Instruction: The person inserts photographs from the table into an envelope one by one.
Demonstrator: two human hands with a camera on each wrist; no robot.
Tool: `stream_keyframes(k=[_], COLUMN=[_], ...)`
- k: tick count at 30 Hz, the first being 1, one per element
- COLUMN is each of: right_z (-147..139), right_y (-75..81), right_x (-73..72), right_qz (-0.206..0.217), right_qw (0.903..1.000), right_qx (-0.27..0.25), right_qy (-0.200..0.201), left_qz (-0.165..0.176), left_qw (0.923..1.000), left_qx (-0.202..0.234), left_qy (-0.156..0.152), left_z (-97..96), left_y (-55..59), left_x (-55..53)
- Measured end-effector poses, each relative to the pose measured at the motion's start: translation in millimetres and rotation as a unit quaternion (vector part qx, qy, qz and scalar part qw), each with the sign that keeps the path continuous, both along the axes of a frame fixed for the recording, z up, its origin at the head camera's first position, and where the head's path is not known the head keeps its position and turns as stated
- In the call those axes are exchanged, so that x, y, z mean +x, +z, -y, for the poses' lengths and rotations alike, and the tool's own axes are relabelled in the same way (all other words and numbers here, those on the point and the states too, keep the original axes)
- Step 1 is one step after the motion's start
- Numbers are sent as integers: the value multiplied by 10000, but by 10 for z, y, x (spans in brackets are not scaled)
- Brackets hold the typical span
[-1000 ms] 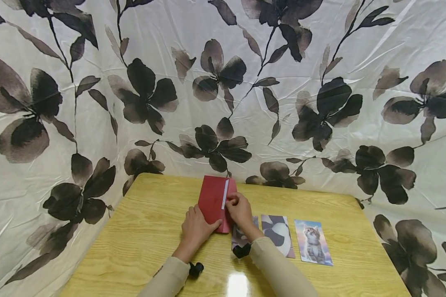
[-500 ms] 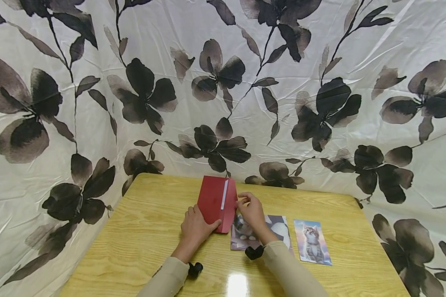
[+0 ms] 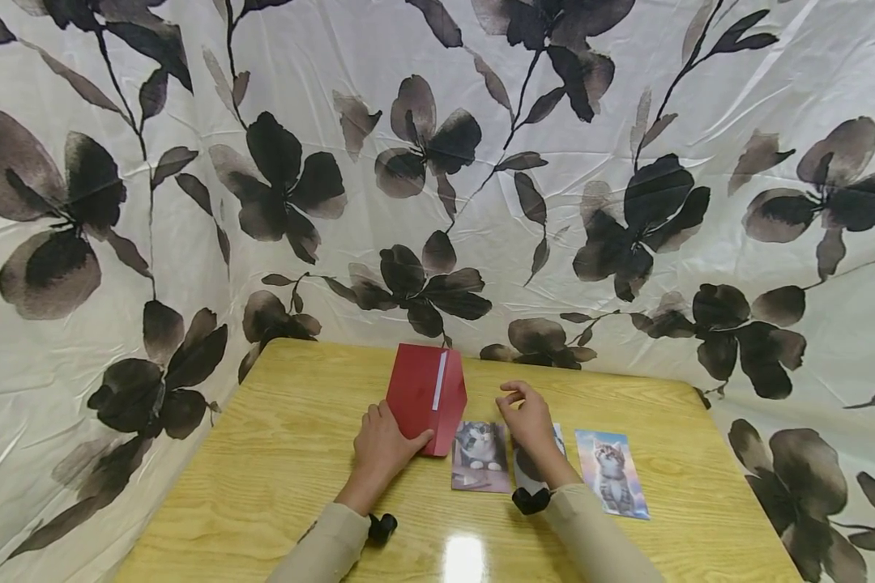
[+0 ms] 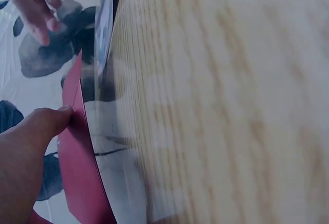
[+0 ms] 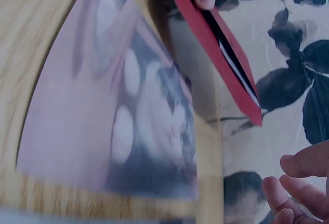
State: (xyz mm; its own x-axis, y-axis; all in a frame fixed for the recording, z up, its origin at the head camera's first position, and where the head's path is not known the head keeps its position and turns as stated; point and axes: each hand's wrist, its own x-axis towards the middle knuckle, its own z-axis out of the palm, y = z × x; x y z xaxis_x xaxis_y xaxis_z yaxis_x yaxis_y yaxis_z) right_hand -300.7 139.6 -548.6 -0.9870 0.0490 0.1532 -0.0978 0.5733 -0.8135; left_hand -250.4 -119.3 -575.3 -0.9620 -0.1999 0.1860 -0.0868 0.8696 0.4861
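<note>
My left hand [image 3: 382,444] holds a red envelope [image 3: 413,389] by its lower part, fingers at the left edge and thumb near the flap fold. The flap lies unfolded to the right, and a white strip runs beside the fold. In the right wrist view the envelope [image 5: 221,54] gapes along one side, with my left thumb at the opening. My right hand [image 3: 530,425] hovers over a grey-and-white photo card [image 3: 522,478], fingers loosely bent and holding nothing. That card is partly covered by the hand. Left of it lies a cat photo card [image 3: 480,457].
A kitten photo card [image 3: 612,474] with a pastel background lies to the right of the other cards on the yellow wood-grain table [image 3: 277,461]. A floral curtain [image 3: 335,308] hangs behind the table's back edge. Black wrist cameras sit on both arms.
My right hand has left the envelope's flap and moved right over the cards, uncovering the cat photo card. My left hand keeps its hold on the envelope, almost still.
</note>
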Motion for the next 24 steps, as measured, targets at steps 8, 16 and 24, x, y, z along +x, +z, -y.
stream_keyframes(k=[8, 16, 24], right_z=[-298, -580, -875], right_y=[18, 59, 22], right_x=[73, 176, 380], right_qz=[67, 156, 332], right_qw=[9992, 9987, 9970], right_qx=[361, 424, 600], right_qy=[-129, -249, -373], left_qz=[103, 86, 128], left_qw=[9999, 10000, 9999], left_qx=[24, 10, 23], left_qy=[23, 10, -28], left_z=[-29, -3, 24], left_y=[31, 58, 48], left_x=[4, -7, 17])
